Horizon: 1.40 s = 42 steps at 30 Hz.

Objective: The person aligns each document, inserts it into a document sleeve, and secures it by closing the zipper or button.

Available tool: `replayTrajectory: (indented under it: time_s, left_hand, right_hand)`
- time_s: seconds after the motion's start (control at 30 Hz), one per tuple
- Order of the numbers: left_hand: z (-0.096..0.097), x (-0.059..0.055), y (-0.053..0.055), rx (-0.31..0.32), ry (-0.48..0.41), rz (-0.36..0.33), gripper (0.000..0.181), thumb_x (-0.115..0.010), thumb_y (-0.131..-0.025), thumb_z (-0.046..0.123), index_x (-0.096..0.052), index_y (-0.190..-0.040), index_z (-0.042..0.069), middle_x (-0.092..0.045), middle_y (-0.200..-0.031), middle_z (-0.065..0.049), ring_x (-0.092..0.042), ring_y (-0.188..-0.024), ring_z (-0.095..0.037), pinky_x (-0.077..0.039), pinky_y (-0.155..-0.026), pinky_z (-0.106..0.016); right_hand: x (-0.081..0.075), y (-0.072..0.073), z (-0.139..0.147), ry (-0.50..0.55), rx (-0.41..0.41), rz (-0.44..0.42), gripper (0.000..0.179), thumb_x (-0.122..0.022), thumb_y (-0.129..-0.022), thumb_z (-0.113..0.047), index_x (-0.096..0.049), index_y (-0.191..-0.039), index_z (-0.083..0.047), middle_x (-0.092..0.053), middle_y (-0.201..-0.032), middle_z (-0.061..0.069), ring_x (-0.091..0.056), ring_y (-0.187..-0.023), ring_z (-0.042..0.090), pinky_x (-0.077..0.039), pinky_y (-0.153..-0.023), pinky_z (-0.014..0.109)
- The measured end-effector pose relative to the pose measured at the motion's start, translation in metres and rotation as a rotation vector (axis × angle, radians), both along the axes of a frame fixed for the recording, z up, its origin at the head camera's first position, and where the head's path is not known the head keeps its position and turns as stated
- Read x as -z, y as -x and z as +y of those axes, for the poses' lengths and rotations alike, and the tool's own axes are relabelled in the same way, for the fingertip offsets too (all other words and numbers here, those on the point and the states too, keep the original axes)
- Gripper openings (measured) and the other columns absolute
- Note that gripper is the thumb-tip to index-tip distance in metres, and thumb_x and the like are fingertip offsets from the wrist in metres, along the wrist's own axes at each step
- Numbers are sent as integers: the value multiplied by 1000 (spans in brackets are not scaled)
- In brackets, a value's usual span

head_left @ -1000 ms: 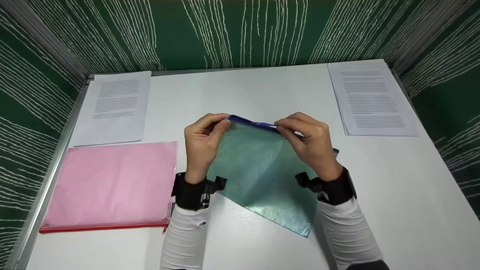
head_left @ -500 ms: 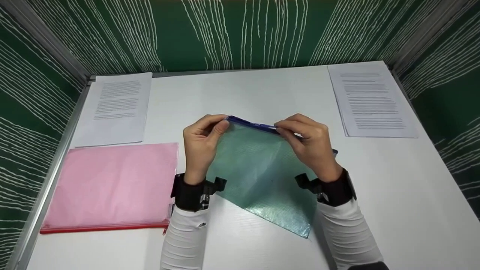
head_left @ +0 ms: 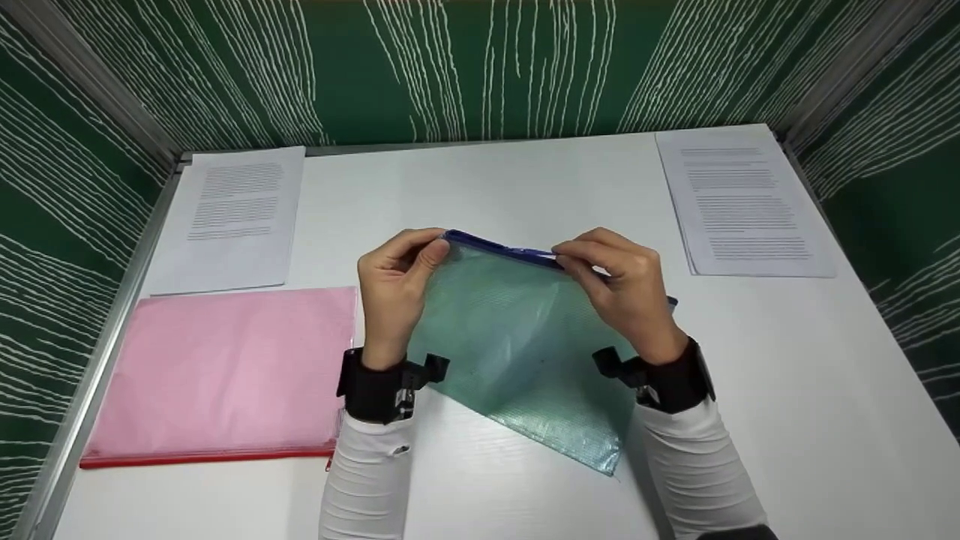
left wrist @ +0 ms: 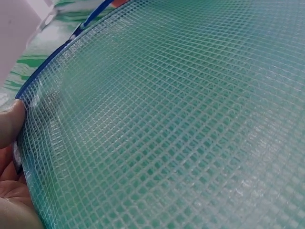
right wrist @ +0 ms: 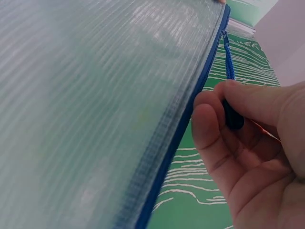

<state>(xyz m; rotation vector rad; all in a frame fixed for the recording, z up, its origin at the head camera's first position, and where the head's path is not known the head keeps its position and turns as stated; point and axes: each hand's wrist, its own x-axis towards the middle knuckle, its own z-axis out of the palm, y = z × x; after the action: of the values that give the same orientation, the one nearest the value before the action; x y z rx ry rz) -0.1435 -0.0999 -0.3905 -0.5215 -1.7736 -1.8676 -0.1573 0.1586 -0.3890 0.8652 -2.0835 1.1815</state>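
Note:
A green mesh zipper pouch (head_left: pixel 517 345) with a blue zipper along its top edge is held tilted above the table. My left hand (head_left: pixel 394 289) pinches its upper left corner between thumb and fingers. In the left wrist view the mesh pouch (left wrist: pixel 162 114) fills most of the picture, with the left thumb (left wrist: pixel 10 125) at its edge. My right hand (head_left: pixel 619 285) pinches the zipper's pull cord, beside the blue edge. The right wrist view shows the blue pull cord (right wrist: pixel 229 62) running from the slider into the fingers of the right hand (right wrist: pixel 252 148).
A pink zipper pouch (head_left: pixel 225 375) with a red zipper lies on the white table (head_left: pixel 480 184) at the left. Printed sheets (head_left: pixel 232 262) lie at the back left, and another stack of printed sheets (head_left: pixel 739 202) at the back right. Green walls with white lines stand behind.
My left hand has shifted slightly left with the pouch's corner. The right hand has hardly moved and still holds the pull cord.

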Motion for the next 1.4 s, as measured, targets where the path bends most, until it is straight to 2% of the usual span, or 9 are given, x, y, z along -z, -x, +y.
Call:
replayTrajectory:
  time_s: [0.47,0.87,1.4]
  left_hand:
    - [-3,-2,0,-18,6,-2,28,-73,-97,14,-73,-104,-13,-72,-91,-27,-65,-76,-11,-49,-70,-24]
    - [-10,-6,-1,-81,15,-31,20,-73,-96,7,-74,-104,-12,-73,-94,-24,-69,-81,-11,-52,-74,-26]
    - [-13,-6,0,-105,5,-43,15,-72,-95,1,-74,-103,-11,-75,-92,-21,-69,-79,-11,-54,-72,-26]
  right_hand:
    - [-2,-1,0,5,-6,-17,17,-76,-86,13,-80,-95,-1,-73,-85,9,-68,-75,17,-50,-77,9]
    - [-3,-1,5,-8,15,-18,16,-76,-86,12,-80,-94,-1,-72,-84,10,-69,-75,19,-49,-77,8]
    - [-2,1,7,-6,5,-33,15,-76,-86,12,-80,-94,-1,-73,-83,9,-67,-74,14,-50,-75,9]
